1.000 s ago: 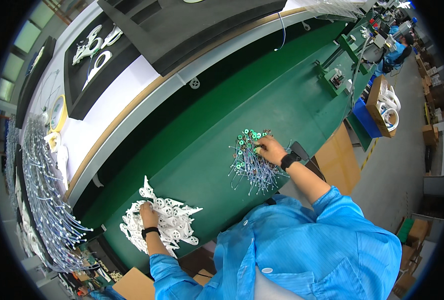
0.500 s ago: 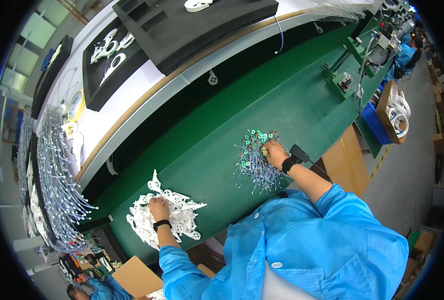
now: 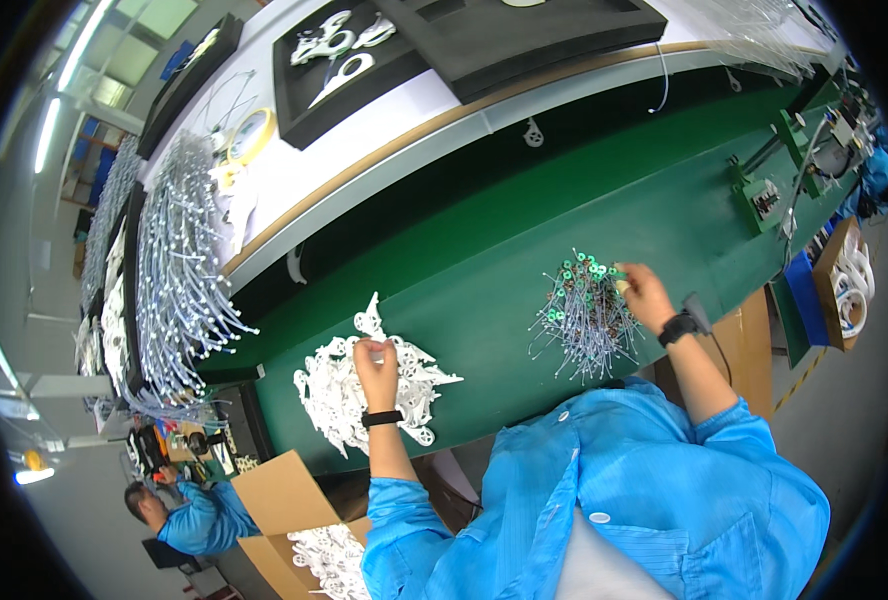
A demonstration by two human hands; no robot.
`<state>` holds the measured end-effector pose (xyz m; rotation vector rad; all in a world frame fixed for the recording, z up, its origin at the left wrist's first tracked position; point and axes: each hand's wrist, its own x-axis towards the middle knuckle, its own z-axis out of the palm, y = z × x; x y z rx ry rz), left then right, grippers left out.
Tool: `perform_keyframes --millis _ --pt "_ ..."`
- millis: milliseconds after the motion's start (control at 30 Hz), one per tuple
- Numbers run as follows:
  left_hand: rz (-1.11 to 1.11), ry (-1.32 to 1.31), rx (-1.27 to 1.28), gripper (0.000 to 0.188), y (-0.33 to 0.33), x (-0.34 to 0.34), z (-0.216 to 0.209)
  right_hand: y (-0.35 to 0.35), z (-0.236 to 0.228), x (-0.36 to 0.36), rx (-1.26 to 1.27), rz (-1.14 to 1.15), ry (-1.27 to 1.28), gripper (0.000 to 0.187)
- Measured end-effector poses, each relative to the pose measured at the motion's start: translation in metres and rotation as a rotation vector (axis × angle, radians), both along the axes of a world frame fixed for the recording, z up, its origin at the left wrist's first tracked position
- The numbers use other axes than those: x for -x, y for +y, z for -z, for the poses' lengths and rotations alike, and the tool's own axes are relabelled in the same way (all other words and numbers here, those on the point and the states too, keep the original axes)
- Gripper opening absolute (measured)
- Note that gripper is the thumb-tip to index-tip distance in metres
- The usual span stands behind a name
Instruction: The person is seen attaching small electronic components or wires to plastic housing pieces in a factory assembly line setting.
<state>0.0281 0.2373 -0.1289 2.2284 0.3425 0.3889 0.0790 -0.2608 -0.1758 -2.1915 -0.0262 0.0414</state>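
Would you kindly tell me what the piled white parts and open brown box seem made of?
White parts: probably moulded plastic, smooth and fairly matt, judging by their even colour and thin spokes. Open brown box: apparently cardboard, matt, from its tan, folding flaps.

On our green counter (image 3: 504, 330) we have a heap of white parts (image 3: 336, 400), wires (image 3: 594, 325) to its right, and a fixture (image 3: 761, 198) beyond.

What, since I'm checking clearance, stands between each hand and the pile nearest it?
Nothing visible. The left hand is over the white plastic parts; the right hand is at the edge of the green-tipped wires.
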Motion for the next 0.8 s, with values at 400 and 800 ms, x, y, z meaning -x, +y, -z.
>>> perform_keyframes --millis 400,800 --pt "0.128 0.153 1.231 0.039 -0.181 0.025 -0.056 -0.004 -0.167 0.029 -0.864 0.108 0.028 0.023" --pt "0.236 0.229 1.344 0.028 -0.248 0.03 -0.125 0.043 -0.179 0.057 -1.153 -0.148 0.245 0.022"
